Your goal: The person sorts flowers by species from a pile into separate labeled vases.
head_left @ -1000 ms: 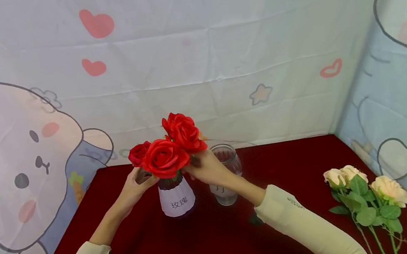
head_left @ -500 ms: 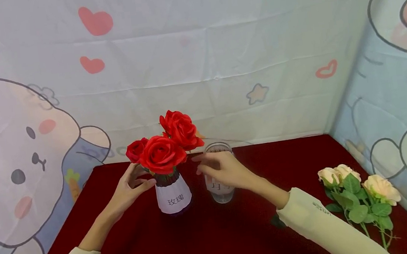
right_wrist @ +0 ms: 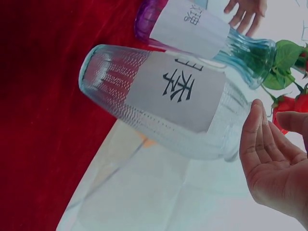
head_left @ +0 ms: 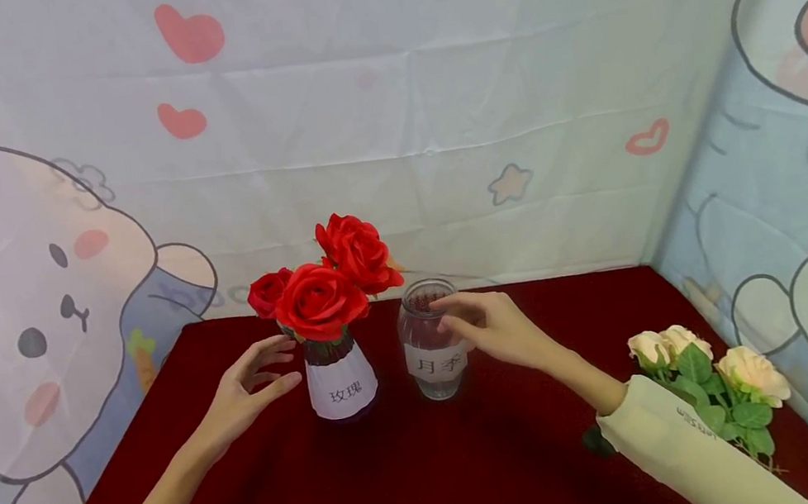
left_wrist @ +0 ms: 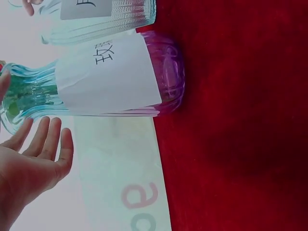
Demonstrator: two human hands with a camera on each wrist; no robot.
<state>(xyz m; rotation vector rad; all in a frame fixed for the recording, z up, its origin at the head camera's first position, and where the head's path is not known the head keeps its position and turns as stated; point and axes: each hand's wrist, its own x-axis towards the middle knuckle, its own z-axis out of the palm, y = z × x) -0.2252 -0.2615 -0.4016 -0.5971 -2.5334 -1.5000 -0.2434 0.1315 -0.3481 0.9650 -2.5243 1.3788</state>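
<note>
Several red roses stand in a glass vase with a purple base and a white paper label. Just left of that vase is my left hand, its fingers spread and nothing held. To the vase's right stands a clear glass jar, also labelled, with no flowers in it. My right hand is at the jar's right side near the rim, fingers loosely bent and holding nothing. In the right wrist view the fingers show close to the jar's mouth.
Several cream roses with green leaves lie at the right side of the dark red cloth. A printed cloth backdrop closes off the back and both sides.
My right hand has left the red roses and moved right, past the jar's mouth to its right side. My left hand has drawn slightly back left from the vase.
</note>
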